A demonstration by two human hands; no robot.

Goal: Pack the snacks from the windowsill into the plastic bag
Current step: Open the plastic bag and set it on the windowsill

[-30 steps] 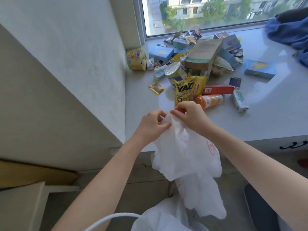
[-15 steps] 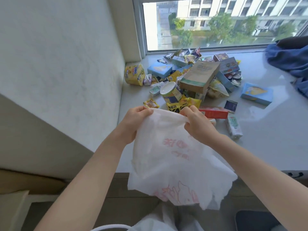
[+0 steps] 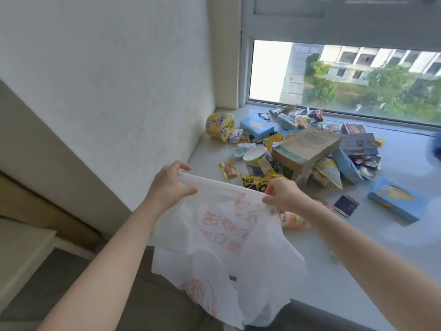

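A white plastic bag (image 3: 214, 240) with pink print hangs in front of me, stretched flat between both hands. My left hand (image 3: 168, 185) pinches its top left corner and my right hand (image 3: 284, 194) pinches the top right edge. Behind the bag, a heap of snacks lies on the pale windowsill (image 3: 358, 259): a brown paper box (image 3: 305, 149), a yellow packet marked YAO (image 3: 254, 185), a round tub (image 3: 259, 161), a yellow cup (image 3: 219, 126), and blue boxes (image 3: 256, 126). An orange bottle (image 3: 292, 219) lies just under my right wrist.
A white wall (image 3: 119, 80) bounds the sill on the left. The window (image 3: 346, 80) runs along the back. A blue flat box (image 3: 396, 201) and a dark sachet (image 3: 346, 205) lie apart at the right. Blue cloth (image 3: 436, 149) shows at the right edge.
My hands have pulled apart, spreading the bag's top edge wider and flatter. The view has tilted up, showing more window and wall.
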